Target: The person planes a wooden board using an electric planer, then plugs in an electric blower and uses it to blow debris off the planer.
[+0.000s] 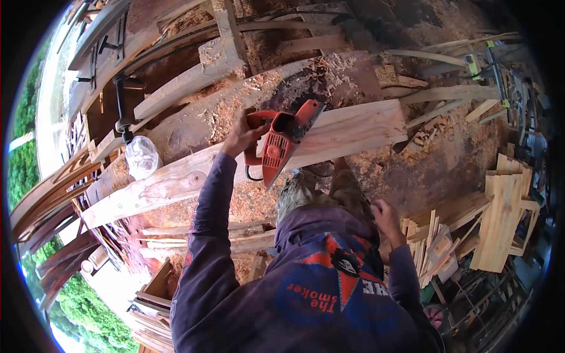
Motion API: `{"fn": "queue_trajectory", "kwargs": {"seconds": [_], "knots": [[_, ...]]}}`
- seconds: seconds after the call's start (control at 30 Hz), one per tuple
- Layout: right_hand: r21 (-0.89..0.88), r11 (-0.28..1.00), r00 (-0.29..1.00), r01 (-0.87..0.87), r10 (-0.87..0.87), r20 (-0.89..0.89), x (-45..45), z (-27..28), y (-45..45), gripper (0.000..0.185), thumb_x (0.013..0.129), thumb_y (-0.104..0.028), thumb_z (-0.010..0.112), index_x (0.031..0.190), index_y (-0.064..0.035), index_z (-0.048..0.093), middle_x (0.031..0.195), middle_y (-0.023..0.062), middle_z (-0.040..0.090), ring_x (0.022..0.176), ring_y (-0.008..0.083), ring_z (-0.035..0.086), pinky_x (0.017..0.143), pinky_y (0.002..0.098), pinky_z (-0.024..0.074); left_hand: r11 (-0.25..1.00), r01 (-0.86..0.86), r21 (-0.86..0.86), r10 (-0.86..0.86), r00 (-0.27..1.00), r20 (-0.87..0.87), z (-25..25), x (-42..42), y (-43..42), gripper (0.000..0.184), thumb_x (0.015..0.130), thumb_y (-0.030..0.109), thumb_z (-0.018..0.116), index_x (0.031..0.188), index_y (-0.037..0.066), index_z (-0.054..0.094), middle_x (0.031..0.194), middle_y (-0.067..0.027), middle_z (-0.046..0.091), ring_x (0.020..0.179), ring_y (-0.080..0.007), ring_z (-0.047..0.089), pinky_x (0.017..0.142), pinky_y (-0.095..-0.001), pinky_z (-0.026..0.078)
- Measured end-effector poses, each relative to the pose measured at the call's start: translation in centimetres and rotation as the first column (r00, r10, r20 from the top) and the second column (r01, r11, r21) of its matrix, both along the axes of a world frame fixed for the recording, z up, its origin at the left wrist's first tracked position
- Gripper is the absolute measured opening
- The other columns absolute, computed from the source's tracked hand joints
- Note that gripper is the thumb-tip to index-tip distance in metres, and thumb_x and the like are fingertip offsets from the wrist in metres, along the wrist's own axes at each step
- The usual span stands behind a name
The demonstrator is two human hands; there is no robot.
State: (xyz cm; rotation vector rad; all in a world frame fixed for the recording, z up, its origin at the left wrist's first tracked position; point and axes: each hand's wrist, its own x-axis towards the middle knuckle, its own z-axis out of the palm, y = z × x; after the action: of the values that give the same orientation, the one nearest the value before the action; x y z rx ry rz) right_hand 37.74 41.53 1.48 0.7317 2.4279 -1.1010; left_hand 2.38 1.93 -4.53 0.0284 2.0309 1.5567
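My left hand (240,138) is wrapped round the rear handle of a red electric planer (275,150). Tilted on its side, the planer sits over a long pale plank (359,126), which runs from the lower left to the upper right in front of me. A piece of black cord shows below the tool. My right hand (385,217) hangs beside my hip, off the plank, with its fingers loosely curled and nothing visible in them.
Wood shavings (235,106) cover the wide board behind the plank. A clear plastic bag (142,156) lies near its left part. Stacked boards (500,217) stand at the right, and a clamp (472,66) is at the upper right. Timber beams (188,85) lie at the upper left.
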Motion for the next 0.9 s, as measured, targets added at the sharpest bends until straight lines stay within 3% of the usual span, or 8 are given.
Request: {"fn": "queue_trajectory", "kwargs": {"seconds": [0.07, 0.27, 0.4, 0.5, 0.57, 0.67, 0.8, 0.9], "knots": [[0.095, 0.995, 0.996, 0.011, -0.02, 0.091, 3.2, -1.9, 2.6, 0.026, 0.093, -0.02, 0.066, 0.109, 0.0002, 0.069, 0.091, 0.0198, 0.073, 0.084, 0.0282, 0.073, 0.074, 0.0378, 0.0558, 0.956, 0.109, -0.272, -0.201, 0.919, -0.339, 1.1, -0.3, 0.2, 0.06, 0.084, 0.027, 0.081, 0.128, -0.003, 0.052, 0.097, -0.0157, 0.072, 0.085, -0.0237, 0.071, 0.074, -0.0383, 0.057], [-0.053, 0.905, 0.703, 0.422, -0.29, 0.649, 15.6, -9.0, 8.8, 0.024, 0.093, -0.021, 0.061, 0.102, -0.0012, 0.07, 0.088, 0.0195, 0.072, 0.084, 0.0318, 0.072, 0.072, 0.0368, 0.055, 0.837, 0.171, -0.519, -0.344, 0.903, -0.257, 3.7, -0.7, 1.8, 0.045, 0.083, 0.031, 0.077, 0.11, 0.002, 0.057, 0.09, -0.018, 0.072, 0.082, -0.0366, 0.071, 0.074, -0.0445, 0.056], [-0.094, 0.995, 0.924, -0.033, 0.066, 0.376, 16.7, -6.5, 7.8, 0.024, 0.095, -0.023, 0.059, 0.098, -0.0009, 0.07, 0.087, 0.0186, 0.072, 0.088, 0.0317, 0.071, 0.076, 0.0379, 0.0546, 0.815, 0.213, -0.539, -0.417, 0.861, -0.291, 4.1, -1.4, 2.3, 0.04, 0.084, 0.027, 0.076, 0.109, 0.002, 0.058, 0.09, -0.0182, 0.072, 0.082, -0.0368, 0.071, 0.073, -0.0454, 0.055], [-0.141, 0.964, 0.88, 0.227, -0.141, 0.454, 15.9, -6.2, 7.4, 0.02, 0.096, -0.018, 0.062, 0.103, 0.0005, 0.068, 0.079, 0.0086, 0.067, 0.061, 0.0167, 0.064, 0.053, 0.0313, 0.0491, 0.799, 0.268, -0.538, -0.488, 0.811, -0.322, 3.9, -2.1, 2.7, 0.038, 0.084, 0.025, 0.075, 0.108, 0.0, 0.059, 0.088, -0.0184, 0.072, 0.081, -0.037, 0.071, 0.073, -0.0453, 0.055], [0.088, 0.994, 0.99, -0.06, 0.048, 0.129, 16.9, -7.8, 7.8, 0.017, 0.095, -0.018, 0.064, 0.101, -0.0026, 0.069, 0.077, 0.0051, 0.064, 0.058, 0.0105, 0.058, 0.049, 0.0273, 0.0458, 0.8, 0.279, -0.531, -0.504, 0.793, -0.342, 3.3, -2.2, 2.7, 0.038, 0.084, 0.024, 0.075, 0.108, -0.001, 0.059, 0.087, -0.0184, 0.072, 0.08, -0.037, 0.071, 0.072, -0.0451, 0.055], [-0.027, 0.89, 0.788, 0.455, -0.388, 0.478, 9.9, -2.6, 5.7, 0.017, 0.092, -0.017, 0.066, 0.101, -0.0047, 0.071, 0.078, 0.0075, 0.068, 0.061, 0.0167, 0.064, 0.051, 0.0312, 0.0501, 0.831, 0.292, -0.473, -0.495, 0.775, -0.392, 3.2, -2.3, 2.3, 0.039, 0.083, 0.022, 0.076, 0.108, -0.002, 0.059, 0.086, -0.0181, 0.072, 0.081, -0.037, 0.071, 0.072, -0.0448, 0.055], [-0.042, 0.948, 0.864, 0.315, -0.268, 0.426, 10.4, -3.4, 6.5, 0.018, 0.091, -0.019, 0.063, 0.101, -0.0073, 0.072, 0.078, 0.0113, 0.069, 0.066, 0.0226, 0.069, 0.053, 0.0335, 0.0522, 0.821, 0.296, -0.489, -0.494, 0.798, -0.346, 3.2, -1.9, 2.0, 0.038, 0.083, 0.025, 0.077, 0.107, 0.0, 0.061, 0.086, -0.0179, 0.071, 0.082, -0.0359, 0.071, 0.073, -0.0438, 0.055], [0.031, 0.999, 0.87, -0.025, 0.006, 0.493, 11.1, -4.6, 7.1, 0.028, 0.094, -0.024, 0.06, 0.105, -0.002, 0.072, 0.104, 0.0199, 0.072, 0.102, 0.0295, 0.07, 0.085, 0.0366, 0.0524, 0.842, 0.271, -0.466, -0.459, 0.813, -0.358, 2.9, -1.6, 1.8, 0.04, 0.084, 0.03, 0.077, 0.106, 0.0, 0.062, 0.086, -0.0185, 0.07, 0.081, -0.035, 0.071, 0.073, -0.0429, 0.055]]}}
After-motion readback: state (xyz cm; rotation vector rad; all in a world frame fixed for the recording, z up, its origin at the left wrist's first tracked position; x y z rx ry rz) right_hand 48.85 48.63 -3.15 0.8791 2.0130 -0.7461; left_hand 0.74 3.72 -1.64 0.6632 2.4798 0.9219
